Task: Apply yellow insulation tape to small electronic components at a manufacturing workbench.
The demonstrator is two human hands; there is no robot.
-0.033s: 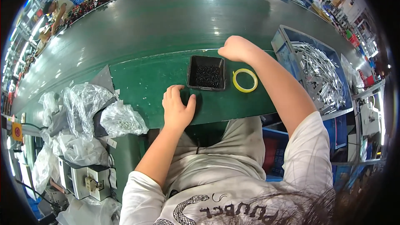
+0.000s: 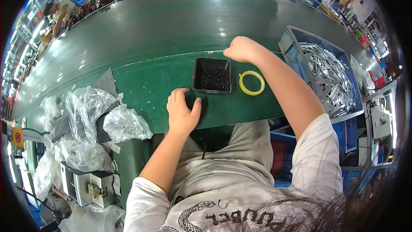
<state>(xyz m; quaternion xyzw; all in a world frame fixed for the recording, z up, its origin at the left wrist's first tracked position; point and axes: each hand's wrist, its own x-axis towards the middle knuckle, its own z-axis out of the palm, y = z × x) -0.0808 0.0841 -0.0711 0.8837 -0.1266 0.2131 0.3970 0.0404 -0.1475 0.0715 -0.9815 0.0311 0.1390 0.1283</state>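
Observation:
My left hand [image 2: 182,111] lies on the green tabletop, thumb apart from the fingers, with nothing visible in it. Just beyond its fingertips is a square black tray [image 2: 195,75] with small black screws [image 2: 213,78] in it. My right hand [image 2: 241,50] is closed over the far edge of the tabletop, to the right of the tray. Its fingers are curled under, so whatever they hold, if anything, is hidden. Between the right forearm and the tray lies a roll of yellow tape [image 2: 242,88], touched by neither hand.
A wide green conveyor belt [image 2: 171,17] runs past the far side. On the right stands a blue-grey bin [image 2: 293,58] of thin silvery metal parts [image 2: 328,75]. Clear plastic bags [image 2: 92,107] crowd the left, one holding small metal pieces [image 2: 130,129]. Another person [image 2: 60,13] is at far left.

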